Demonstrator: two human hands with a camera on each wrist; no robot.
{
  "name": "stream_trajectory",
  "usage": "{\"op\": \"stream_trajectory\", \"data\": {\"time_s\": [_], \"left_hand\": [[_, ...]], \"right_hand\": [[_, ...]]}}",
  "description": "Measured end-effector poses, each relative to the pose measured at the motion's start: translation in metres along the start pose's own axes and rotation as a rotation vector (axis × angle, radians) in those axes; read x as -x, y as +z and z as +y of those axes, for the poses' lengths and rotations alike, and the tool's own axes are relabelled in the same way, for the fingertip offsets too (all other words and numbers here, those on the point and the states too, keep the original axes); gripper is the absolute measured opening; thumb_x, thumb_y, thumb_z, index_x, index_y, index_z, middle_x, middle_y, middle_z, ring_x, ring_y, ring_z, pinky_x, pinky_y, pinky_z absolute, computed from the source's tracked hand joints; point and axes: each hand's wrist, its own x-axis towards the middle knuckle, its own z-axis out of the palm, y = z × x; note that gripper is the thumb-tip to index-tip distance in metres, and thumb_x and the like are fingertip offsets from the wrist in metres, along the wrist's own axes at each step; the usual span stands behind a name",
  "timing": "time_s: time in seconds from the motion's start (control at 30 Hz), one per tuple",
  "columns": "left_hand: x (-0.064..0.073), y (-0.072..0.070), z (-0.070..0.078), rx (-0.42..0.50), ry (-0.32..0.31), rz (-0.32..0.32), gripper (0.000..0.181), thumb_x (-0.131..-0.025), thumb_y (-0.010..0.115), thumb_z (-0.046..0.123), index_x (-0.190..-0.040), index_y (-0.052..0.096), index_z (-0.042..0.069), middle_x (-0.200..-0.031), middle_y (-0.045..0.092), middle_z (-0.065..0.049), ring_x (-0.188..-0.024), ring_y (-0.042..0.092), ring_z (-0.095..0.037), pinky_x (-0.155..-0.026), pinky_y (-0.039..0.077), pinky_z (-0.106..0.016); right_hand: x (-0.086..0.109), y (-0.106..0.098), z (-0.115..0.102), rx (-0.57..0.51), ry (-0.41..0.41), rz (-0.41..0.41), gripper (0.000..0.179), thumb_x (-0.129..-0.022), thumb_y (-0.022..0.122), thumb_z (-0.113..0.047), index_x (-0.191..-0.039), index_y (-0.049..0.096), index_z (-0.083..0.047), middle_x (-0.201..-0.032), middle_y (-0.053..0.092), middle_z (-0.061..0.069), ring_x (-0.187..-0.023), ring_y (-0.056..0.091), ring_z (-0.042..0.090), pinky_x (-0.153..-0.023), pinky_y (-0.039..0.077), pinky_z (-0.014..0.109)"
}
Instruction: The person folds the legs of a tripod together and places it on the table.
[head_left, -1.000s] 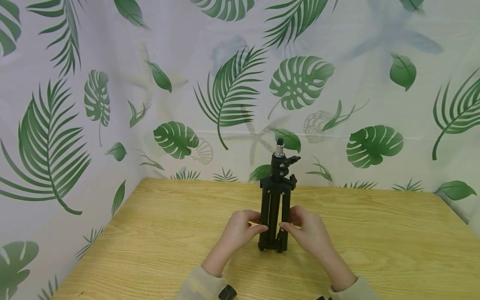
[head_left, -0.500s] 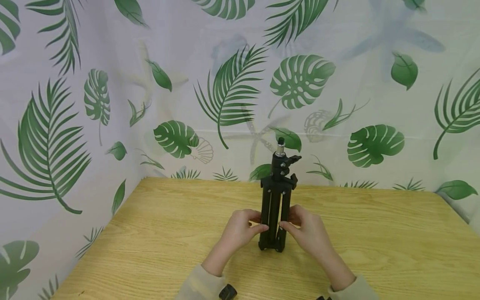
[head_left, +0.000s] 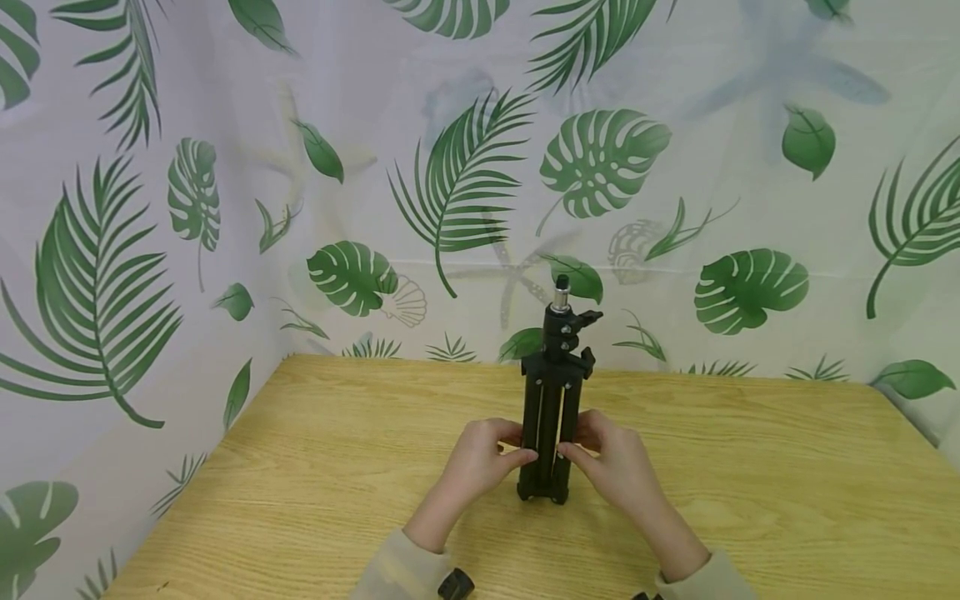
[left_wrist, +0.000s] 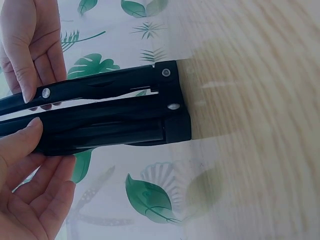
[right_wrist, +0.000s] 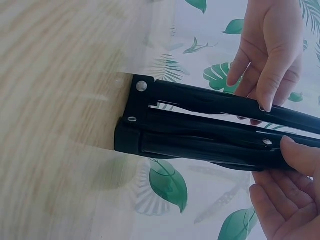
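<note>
A black folded tripod stand (head_left: 550, 417) stands upright on the table, its legs drawn in around the centre column. At its top are a silver stud with a black tip (head_left: 561, 293) and black clamp knobs (head_left: 587, 318). My left hand (head_left: 480, 454) pinches the left leg between thumb and fingers, low down. On the other side my right hand (head_left: 611, 458) pinches the right leg at about the same height. Both wrist views show the lower leg joints (left_wrist: 172, 102) with silver rivets (right_wrist: 141, 86), close together at the tabletop. The fingertips behind the legs are partly hidden.
The wood-grain table (head_left: 360, 467) extends to both sides of the stand. Behind it and to the left hangs a white cloth (head_left: 337, 208) printed with green leaves and pale shells. Beige sleeves with dark wrist devices (head_left: 455, 585) show at the bottom.
The right leg's lower end has swung inward, left toward the centre column, with my right hand on it. My left hand has stayed nearly still.
</note>
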Motion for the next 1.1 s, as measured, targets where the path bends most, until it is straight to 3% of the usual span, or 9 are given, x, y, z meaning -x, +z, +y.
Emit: {"op": "stream_trajectory", "data": {"time_s": [0.37, 0.6, 0.9, 1.1], "left_hand": [[0.0, 0.0, -0.001, -0.002, 0.011, 0.008, 0.019, -0.079, 0.067, 0.019, -0.095, 0.069, 0.009, -0.09, 0.066, 0.0, -0.082, 0.06, -0.01, -0.065, 0.045, -0.023], [0.0, 0.0, 0.0, -0.007, 0.012, 0.012, 0.018, -0.078, 0.068, 0.022, -0.092, 0.069, 0.01, -0.086, 0.066, 0.001, -0.079, 0.06, -0.009, -0.063, 0.045, -0.023], [0.0, -0.002, 0.0, 0.001, 0.015, 0.019, 0.016, -0.076, 0.07, 0.024, -0.085, 0.069, 0.01, -0.078, 0.066, 0.003, -0.073, 0.059, -0.007, -0.06, 0.044, -0.021], [0.001, -0.003, 0.002, 0.001, 0.012, 0.018, 0.017, -0.074, 0.072, 0.024, -0.083, 0.069, 0.009, -0.076, 0.065, 0.003, -0.072, 0.058, -0.007, -0.06, 0.044, -0.021]], "right_hand": [[-0.001, -0.002, 0.001, -0.005, -0.015, -0.021, 0.021, -0.076, 0.069, -0.007, -0.093, 0.058, -0.001, -0.085, 0.064, 0.009, -0.081, 0.062, 0.023, -0.073, 0.049, 0.036], [-0.003, -0.007, 0.007, -0.043, 0.006, -0.142, 0.025, -0.075, 0.071, -0.012, -0.095, 0.06, -0.002, -0.088, 0.063, 0.006, -0.083, 0.061, 0.023, -0.075, 0.047, 0.041], [-0.005, -0.006, 0.021, -0.021, -0.042, -0.318, 0.026, -0.073, 0.071, -0.007, -0.095, 0.06, 0.002, -0.086, 0.064, 0.007, -0.076, 0.061, 0.019, -0.067, 0.049, 0.033], [-0.004, -0.006, 0.025, 0.014, -0.045, -0.357, 0.021, -0.074, 0.069, -0.006, -0.092, 0.06, 0.001, -0.082, 0.063, 0.005, -0.073, 0.061, 0.018, -0.064, 0.048, 0.028]]}}
